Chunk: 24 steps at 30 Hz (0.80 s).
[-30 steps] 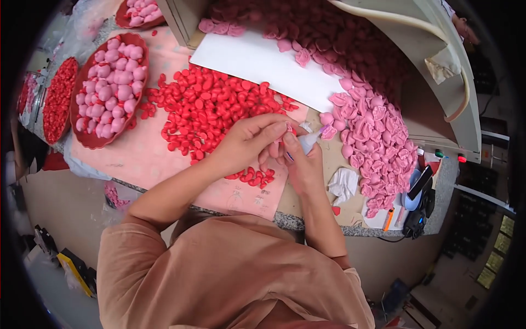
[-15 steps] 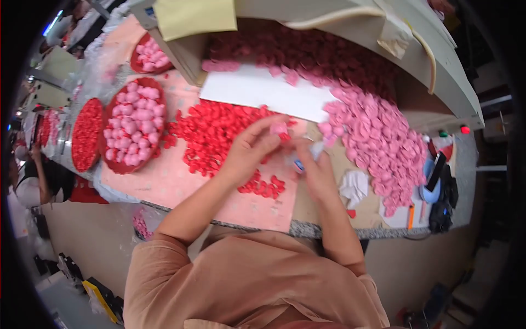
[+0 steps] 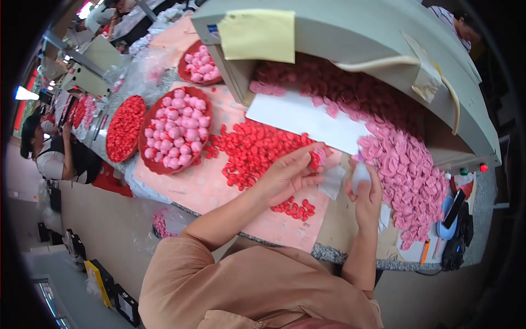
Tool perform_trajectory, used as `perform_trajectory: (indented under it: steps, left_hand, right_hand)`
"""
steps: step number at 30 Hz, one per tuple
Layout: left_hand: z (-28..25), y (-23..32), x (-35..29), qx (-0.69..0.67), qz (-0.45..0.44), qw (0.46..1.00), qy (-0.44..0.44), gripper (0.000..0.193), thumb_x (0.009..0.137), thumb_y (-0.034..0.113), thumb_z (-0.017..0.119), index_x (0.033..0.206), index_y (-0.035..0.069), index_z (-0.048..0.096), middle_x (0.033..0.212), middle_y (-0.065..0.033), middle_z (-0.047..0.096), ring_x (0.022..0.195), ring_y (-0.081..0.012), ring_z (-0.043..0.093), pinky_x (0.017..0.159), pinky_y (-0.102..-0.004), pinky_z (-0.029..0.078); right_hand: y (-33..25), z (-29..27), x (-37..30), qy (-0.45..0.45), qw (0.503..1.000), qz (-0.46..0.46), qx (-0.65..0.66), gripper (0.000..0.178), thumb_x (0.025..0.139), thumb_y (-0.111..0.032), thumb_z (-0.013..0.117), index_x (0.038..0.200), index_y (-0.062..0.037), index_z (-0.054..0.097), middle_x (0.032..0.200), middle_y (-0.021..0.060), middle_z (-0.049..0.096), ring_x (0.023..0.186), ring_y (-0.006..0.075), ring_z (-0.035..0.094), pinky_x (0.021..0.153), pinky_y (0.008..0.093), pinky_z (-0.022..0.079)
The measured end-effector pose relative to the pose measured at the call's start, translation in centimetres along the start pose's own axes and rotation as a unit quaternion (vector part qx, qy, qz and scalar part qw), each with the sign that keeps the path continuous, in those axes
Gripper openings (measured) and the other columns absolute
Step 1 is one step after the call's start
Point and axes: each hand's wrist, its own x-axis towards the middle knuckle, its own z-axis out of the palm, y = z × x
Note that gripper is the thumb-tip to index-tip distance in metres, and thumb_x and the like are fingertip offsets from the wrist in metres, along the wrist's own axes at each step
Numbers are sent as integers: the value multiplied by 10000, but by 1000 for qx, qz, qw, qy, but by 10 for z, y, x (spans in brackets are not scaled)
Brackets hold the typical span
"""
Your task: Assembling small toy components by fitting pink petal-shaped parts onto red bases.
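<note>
My left hand (image 3: 290, 174) pinches a small red-and-pink piece (image 3: 319, 157) between thumb and forefinger, its other fingers loosely curled. My right hand (image 3: 367, 196) is closed round a small whitish, translucent bottle (image 3: 360, 176), partly covered by the fingers. Between the two hands is a white tissue-like scrap (image 3: 332, 182); whether either hand touches it is unclear. Many glossy red pieces (image 3: 249, 148) lie loose beyond and left of my left hand. Right of my right hand spreads a heap of pink petal-like discs (image 3: 408, 183).
A grey machine housing (image 3: 378, 44) arches over the back, more pink discs inside. Red basins hold pink balls (image 3: 176, 131) and red pieces (image 3: 126, 129). A white board (image 3: 312, 118) lies at the opening. An orange pen (image 3: 425, 251) is at right; a co-worker (image 3: 60, 148) sits far left.
My hands have moved apart; the bottle has come away from the piece in my left hand and now stands more upright. The whole view has shifted, so the table appears further right and lower.
</note>
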Motion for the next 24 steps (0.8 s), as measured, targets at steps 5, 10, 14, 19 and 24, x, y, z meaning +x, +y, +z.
perform_trajectory:
  steps: [5, 10, 14, 19, 24]
  left_hand:
    - [-7, -2, 2, -16, -29, 999, -20, 467, 946, 280, 472, 1334, 37, 383, 1238, -132, 523, 992, -172, 577, 921, -356, 477]
    - [-5, -7, 4, -76, -88, 993, -8, 414, 957, 271, 452, 1297, 39, 417, 1232, -129, 521, 1078, -208, 540, 981, -396, 428]
    - [-8, -16, 2, -93, -106, 990, 2, 423, 960, 274, 444, 1307, 36, 404, 1233, -134, 519, 1069, -211, 545, 985, -400, 425]
    - [-4, -18, 1, -80, -126, 989, 4, 419, 962, 282, 437, 1300, 37, 409, 1224, -142, 523, 1057, -212, 548, 982, -400, 426]
    - [-4, -17, 2, -77, -135, 988, 1, 416, 962, 280, 437, 1298, 37, 411, 1212, -138, 531, 1050, -202, 551, 987, -403, 421]
  right_hand:
    - [5, 4, 8, -21, 994, -105, 20, 295, 953, -331, 454, 933, -37, 434, 692, 44, 519, 527, 81, 415, 468, 213, 338]
    - [7, -9, 9, 54, 986, -133, 80, 509, 798, -496, 620, 910, -22, 473, 709, 64, 529, 518, 77, 415, 477, 230, 359]
    - [5, -7, 7, 92, 981, -171, -8, 448, 848, -425, 612, 951, -3, 505, 794, 61, 545, 585, 88, 467, 529, 226, 401]
    - [6, -12, 1, 102, 973, -204, -23, 357, 812, -288, 697, 960, -4, 540, 866, 54, 588, 706, 99, 550, 633, 211, 438]
    - [7, -11, 5, 103, 945, -279, -137, 326, 774, -256, 735, 896, -2, 572, 807, 64, 597, 666, 115, 542, 596, 229, 423]
